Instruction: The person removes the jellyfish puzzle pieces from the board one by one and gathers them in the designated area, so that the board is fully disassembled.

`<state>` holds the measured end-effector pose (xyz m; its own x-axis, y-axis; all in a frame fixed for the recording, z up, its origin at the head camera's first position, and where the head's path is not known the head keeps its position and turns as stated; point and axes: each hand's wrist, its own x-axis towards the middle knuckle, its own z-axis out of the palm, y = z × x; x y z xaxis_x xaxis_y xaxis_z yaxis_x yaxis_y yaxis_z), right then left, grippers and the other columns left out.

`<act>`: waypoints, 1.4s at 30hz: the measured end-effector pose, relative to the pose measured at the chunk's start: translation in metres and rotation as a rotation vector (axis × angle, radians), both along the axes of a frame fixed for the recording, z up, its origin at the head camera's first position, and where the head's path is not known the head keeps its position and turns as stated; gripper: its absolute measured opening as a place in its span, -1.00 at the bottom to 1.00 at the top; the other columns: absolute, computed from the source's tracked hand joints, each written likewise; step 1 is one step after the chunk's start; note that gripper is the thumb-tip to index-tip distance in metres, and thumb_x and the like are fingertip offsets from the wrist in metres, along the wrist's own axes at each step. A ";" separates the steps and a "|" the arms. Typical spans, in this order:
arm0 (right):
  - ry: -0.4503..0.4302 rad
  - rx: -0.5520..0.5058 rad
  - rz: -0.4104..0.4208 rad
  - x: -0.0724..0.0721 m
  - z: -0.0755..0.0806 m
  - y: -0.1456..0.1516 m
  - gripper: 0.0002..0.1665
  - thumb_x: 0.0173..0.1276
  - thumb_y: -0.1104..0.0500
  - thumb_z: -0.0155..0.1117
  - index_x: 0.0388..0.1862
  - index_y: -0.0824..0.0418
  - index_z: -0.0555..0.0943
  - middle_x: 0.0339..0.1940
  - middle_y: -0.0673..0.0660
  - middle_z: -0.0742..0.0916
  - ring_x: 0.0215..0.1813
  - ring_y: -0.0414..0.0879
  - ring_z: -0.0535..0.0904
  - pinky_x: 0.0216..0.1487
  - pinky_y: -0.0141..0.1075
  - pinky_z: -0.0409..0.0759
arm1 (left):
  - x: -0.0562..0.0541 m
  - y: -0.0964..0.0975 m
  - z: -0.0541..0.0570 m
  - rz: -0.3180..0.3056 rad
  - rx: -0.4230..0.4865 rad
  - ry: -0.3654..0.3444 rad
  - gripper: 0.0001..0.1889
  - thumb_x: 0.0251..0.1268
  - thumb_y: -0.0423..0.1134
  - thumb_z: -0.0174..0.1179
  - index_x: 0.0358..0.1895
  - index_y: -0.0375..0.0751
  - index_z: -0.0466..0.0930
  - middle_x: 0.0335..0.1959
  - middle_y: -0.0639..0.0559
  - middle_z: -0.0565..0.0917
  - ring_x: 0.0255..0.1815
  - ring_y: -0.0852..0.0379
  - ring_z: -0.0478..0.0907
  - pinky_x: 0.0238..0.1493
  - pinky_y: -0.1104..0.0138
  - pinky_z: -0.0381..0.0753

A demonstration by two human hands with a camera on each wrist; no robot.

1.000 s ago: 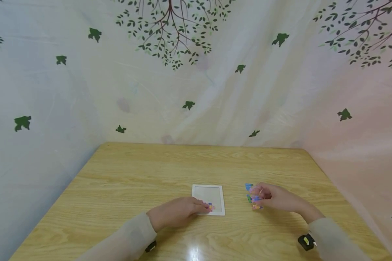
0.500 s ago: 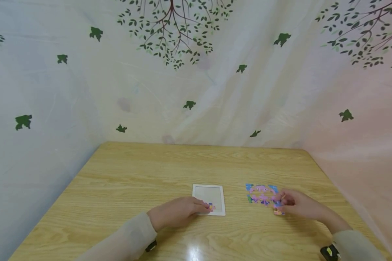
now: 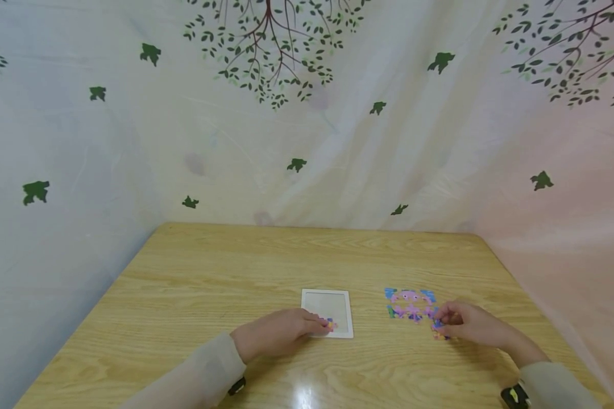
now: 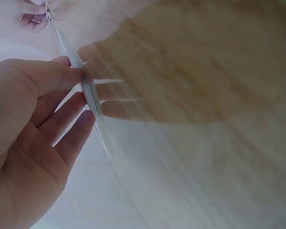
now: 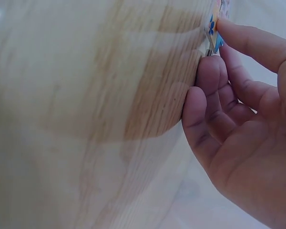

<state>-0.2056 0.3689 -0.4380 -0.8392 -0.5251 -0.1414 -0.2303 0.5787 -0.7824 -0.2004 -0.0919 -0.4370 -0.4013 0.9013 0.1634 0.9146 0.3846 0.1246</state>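
Observation:
Several joined jigsaw pieces (image 3: 411, 304) lie to the right on the wooden table, showing a pink creature with eyes on blue. My right hand (image 3: 465, 322) pinches a colourful jigsaw piece (image 3: 437, 329) at their lower right corner. In the right wrist view, the thumb and a finger meet at the colourful piece (image 5: 213, 28), low over the table. A white-rimmed puzzle frame (image 3: 350, 312) lies flat further left. My left hand (image 3: 281, 332) grips its near left corner, hiding that corner. Small pink and yellow jigsaw pieces (image 3: 331, 324) show at the left fingertips, inside the frame.
The wooden table (image 3: 235, 261) reaches back to a pale curtain (image 3: 337, 187) printed with branches and green birds. Bare wood separates the frame from the joined pieces. A dark device sits at each wrist.
My right hand has carried its piece from the left side of the joined pieces to their lower right corner, uncovering the picture. My left hand and the frame stay put.

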 end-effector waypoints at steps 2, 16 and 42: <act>0.000 -0.012 0.011 0.000 -0.001 0.000 -0.72 0.52 0.25 0.28 0.06 0.43 0.54 -0.15 0.16 0.58 -0.21 -0.26 0.50 -0.29 -0.36 0.62 | 0.000 0.000 0.001 0.000 0.003 -0.002 -0.64 0.52 -0.42 0.17 0.30 -0.19 0.66 0.30 -0.02 0.66 0.32 0.12 0.59 0.38 0.36 0.49; -0.020 -0.041 0.029 -0.002 -0.001 0.000 -0.76 0.53 0.29 0.26 0.03 0.44 0.52 -0.19 0.13 0.55 -0.26 -0.26 0.47 -0.32 -0.38 0.58 | 0.001 -0.001 0.001 -0.002 0.036 -0.034 -0.66 0.54 -0.42 0.15 0.28 -0.21 0.67 0.29 -0.05 0.67 0.32 0.10 0.60 0.37 0.36 0.50; 0.085 0.068 0.093 -0.020 0.012 -0.063 -0.81 0.53 0.15 0.31 -0.01 0.23 0.60 -0.17 0.08 0.63 -0.21 -0.18 0.57 -0.26 -0.36 0.62 | -0.007 -0.006 0.001 0.036 0.056 -0.164 -0.79 0.40 -0.45 0.30 -0.01 -0.14 0.78 -0.11 0.08 0.65 -0.14 0.33 0.50 0.00 0.58 0.54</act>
<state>-0.2261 0.3058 -0.4256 -0.7981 -0.5924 -0.1100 -0.3490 0.6033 -0.7172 -0.2073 -0.0983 -0.4364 -0.4585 0.8772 0.1427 0.8661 0.4050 0.2928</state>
